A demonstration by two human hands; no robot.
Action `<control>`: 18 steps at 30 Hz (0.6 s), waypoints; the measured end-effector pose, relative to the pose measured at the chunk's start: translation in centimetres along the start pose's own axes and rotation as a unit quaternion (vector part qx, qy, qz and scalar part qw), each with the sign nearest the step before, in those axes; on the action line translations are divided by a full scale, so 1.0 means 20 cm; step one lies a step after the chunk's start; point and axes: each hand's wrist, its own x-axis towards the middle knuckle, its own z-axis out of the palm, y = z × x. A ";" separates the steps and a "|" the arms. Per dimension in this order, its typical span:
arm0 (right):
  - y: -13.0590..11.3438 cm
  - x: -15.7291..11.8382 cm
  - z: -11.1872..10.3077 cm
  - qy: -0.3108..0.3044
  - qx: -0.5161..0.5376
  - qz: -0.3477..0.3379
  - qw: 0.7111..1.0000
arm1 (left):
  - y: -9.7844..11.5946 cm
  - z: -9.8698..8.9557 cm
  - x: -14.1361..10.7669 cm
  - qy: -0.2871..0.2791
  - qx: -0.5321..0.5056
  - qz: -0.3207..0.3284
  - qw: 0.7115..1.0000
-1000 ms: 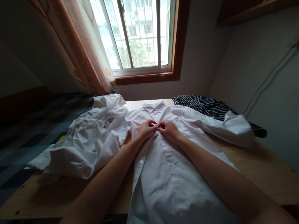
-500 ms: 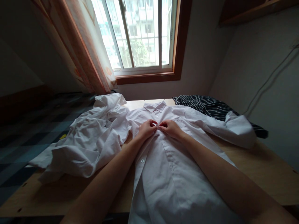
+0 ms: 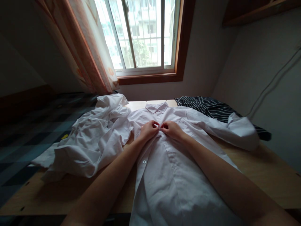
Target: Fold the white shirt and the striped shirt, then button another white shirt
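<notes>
A white button-up shirt (image 3: pixel 164 163) lies face up, its collar (image 3: pixel 156 107) toward the window. My left hand (image 3: pixel 150 129) and my right hand (image 3: pixel 172 129) meet at the front placket, below the collar. Both pinch the shirt's edges there, fingertips almost touching. Whatever button sits between the fingers is hidden. Above the hands one small button (image 3: pixel 158 117) shows near the collar. Lower down, a button (image 3: pixel 144 162) is visible on the loose left front edge, where the two front panels lie apart.
The shirt rests on a wooden board (image 3: pixel 265 175). A crumpled white garment (image 3: pixel 87 141) is heaped at the left, beside dark checked bedding (image 3: pixel 18 150). At the back right lies a black striped garment (image 3: pixel 209 108). Beyond are a curtain (image 3: pixel 82 47) and a window (image 3: pixel 145 37).
Both hands stay pinched at the same spot on the placket, with only slight finger movement. The whole view has shifted a little.
</notes>
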 end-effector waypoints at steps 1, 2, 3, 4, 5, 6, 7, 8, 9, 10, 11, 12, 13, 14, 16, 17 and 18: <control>0.00 0.00 0.00 -0.005 0.001 0.000 1.000 | 0.00 0.00 0.00 -0.001 0.000 0.000 1.000; -0.01 0.00 -0.01 -0.009 0.002 0.001 1.000 | 0.00 0.00 0.00 -0.002 0.001 0.001 1.000; -0.01 0.00 -0.01 -0.014 0.004 0.000 1.000 | 0.00 0.00 0.00 -0.002 0.001 0.002 1.000; -0.01 0.00 -0.01 -0.018 0.005 -0.001 1.000 | 0.00 0.00 0.00 -0.002 0.002 0.003 1.000; 0.00 0.00 -0.01 -0.020 0.004 -0.004 1.000 | 0.00 0.00 0.00 -0.003 0.002 0.005 1.000; 0.00 0.00 -0.01 -0.021 0.001 -0.009 1.000 | 0.00 0.00 0.00 -0.003 0.002 0.008 1.000; 0.00 0.00 0.00 -0.018 -0.004 -0.014 1.000 | 0.00 0.00 0.00 -0.003 0.002 0.010 1.000; 0.01 0.00 0.00 -0.015 -0.009 -0.019 1.000 | 0.00 0.00 0.00 -0.003 0.002 0.011 1.000; 0.01 0.00 0.01 -0.012 -0.014 -0.023 1.000 | -0.01 0.00 0.00 -0.004 0.002 0.013 1.000; 0.02 0.00 0.01 -0.008 -0.020 -0.028 0.999 | -0.01 0.00 0.00 -0.005 0.000 0.013 1.000; 0.02 0.00 0.01 -0.004 -0.027 -0.033 0.999 | -0.01 0.00 0.00 -0.007 -0.001 0.014 1.000; 0.02 0.00 0.02 0.002 -0.034 -0.037 0.999 | -0.02 0.00 0.00 -0.009 -0.003 0.015 1.000; 0.02 0.00 0.02 0.008 -0.040 -0.043 0.998 | -0.02 0.00 0.01 -0.011 -0.005 0.017 1.000; 0.02 0.00 0.02 0.015 -0.045 -0.047 0.998 | -0.02 0.00 0.01 -0.011 -0.007 0.019 1.000; 0.03 -0.01 0.03 0.026 -0.051 -0.051 0.997 | -0.03 0.00 0.01 -0.008 -0.004 0.022 1.000; 0.03 -0.01 0.03 0.029 -0.052 -0.051 0.997 | -0.03 0.00 0.01 -0.004 -0.002 0.022 1.000; 0.03 -0.01 0.03 0.031 -0.053 -0.051 0.997 | -0.03 0.01 0.02 0.000 0.000 0.023 1.000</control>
